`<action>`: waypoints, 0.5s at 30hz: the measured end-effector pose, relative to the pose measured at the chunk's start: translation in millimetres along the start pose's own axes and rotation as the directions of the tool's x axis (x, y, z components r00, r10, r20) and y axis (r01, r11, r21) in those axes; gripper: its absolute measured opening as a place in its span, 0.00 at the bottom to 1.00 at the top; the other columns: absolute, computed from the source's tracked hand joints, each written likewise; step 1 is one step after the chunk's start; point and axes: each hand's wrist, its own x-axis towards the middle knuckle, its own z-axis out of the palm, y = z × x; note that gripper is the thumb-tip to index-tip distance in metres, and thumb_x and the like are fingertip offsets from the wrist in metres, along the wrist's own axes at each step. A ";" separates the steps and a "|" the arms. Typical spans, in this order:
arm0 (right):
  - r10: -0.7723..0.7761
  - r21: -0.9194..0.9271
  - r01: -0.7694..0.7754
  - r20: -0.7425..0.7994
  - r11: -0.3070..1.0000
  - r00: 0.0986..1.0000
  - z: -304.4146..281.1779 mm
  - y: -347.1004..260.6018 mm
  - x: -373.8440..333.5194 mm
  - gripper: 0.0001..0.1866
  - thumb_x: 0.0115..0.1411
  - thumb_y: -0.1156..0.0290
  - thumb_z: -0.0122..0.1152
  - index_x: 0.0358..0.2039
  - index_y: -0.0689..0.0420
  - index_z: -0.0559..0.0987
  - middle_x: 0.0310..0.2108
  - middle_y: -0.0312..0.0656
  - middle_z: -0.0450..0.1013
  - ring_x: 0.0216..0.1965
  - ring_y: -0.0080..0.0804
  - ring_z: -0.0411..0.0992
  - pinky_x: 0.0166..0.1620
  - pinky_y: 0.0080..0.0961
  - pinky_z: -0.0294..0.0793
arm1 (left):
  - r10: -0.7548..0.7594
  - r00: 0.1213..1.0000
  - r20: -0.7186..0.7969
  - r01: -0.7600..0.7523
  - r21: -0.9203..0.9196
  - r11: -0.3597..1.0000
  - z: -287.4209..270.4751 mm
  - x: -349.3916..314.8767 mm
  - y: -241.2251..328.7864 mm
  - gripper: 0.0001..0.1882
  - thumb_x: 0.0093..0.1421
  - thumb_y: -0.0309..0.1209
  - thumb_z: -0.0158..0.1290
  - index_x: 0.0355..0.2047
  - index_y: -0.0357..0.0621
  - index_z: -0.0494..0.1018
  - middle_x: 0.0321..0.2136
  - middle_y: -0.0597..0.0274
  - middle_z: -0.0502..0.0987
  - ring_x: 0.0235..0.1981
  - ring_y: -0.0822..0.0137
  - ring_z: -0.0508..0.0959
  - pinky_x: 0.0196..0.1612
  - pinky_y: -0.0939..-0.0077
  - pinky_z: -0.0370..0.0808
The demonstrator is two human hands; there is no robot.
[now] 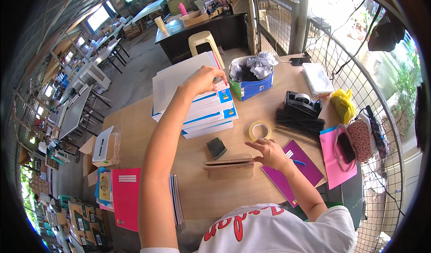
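My left hand (205, 80) is at the right edge of a tall stack of paper blocks with blue-and-white edges (208, 114), its fingers bent and closed near the top corner. A large pale grey sheet (177, 84) lies on top, partly under my forearm. What the fingertips pinch, if anything, is hidden. My right hand (270, 154) hovers with fingers apart at the right end of a brown slotted wooden piece (229, 170); whether it touches is unclear. Just beyond that hand lies a roll of tape (260, 130). A dark grey block (217, 148) sits beyond the wooden piece.
A purple notebook (292, 172) with a blue pen lies under my right forearm. Black wire coils (298, 120), a tape dispenser (303, 102) and a blue box of crumpled plastic (252, 87) stand farther off. Red notebooks (125, 194) lie left; a mesh fence (381, 96) borders the right.
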 end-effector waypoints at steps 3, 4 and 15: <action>0.005 0.006 -0.005 -0.044 1.000 0.999 -9.6 3.5 1.9 0.38 0.45 0.65 0.75 0.60 0.48 0.75 0.43 0.43 0.77 0.46 0.47 0.75 0.49 0.41 0.73 | -0.007 0.999 0.034 0.006 0.012 1.000 -0.3 2.6 4.1 0.20 0.45 0.18 0.66 0.40 0.46 0.80 0.42 0.51 0.82 0.47 0.51 0.80 0.51 0.60 0.76; 0.007 0.012 -0.007 -0.061 1.000 0.998 -10.5 5.6 2.3 0.39 0.45 0.64 0.76 0.61 0.47 0.74 0.43 0.43 0.77 0.46 0.45 0.75 0.50 0.42 0.73 | 0.006 0.999 0.043 -0.007 0.020 1.000 -2.2 2.2 2.6 0.19 0.46 0.18 0.66 0.40 0.46 0.80 0.42 0.51 0.81 0.48 0.50 0.79 0.52 0.59 0.76; 0.029 0.166 -0.014 -0.089 0.986 0.996 -45.4 -5.3 16.5 0.40 0.42 0.64 0.78 0.60 0.48 0.75 0.43 0.45 0.77 0.44 0.49 0.74 0.49 0.42 0.73 | -0.055 0.996 0.068 0.054 0.003 0.999 -5.2 2.1 4.2 0.22 0.44 0.16 0.67 0.40 0.47 0.79 0.44 0.56 0.80 0.49 0.52 0.78 0.54 0.60 0.75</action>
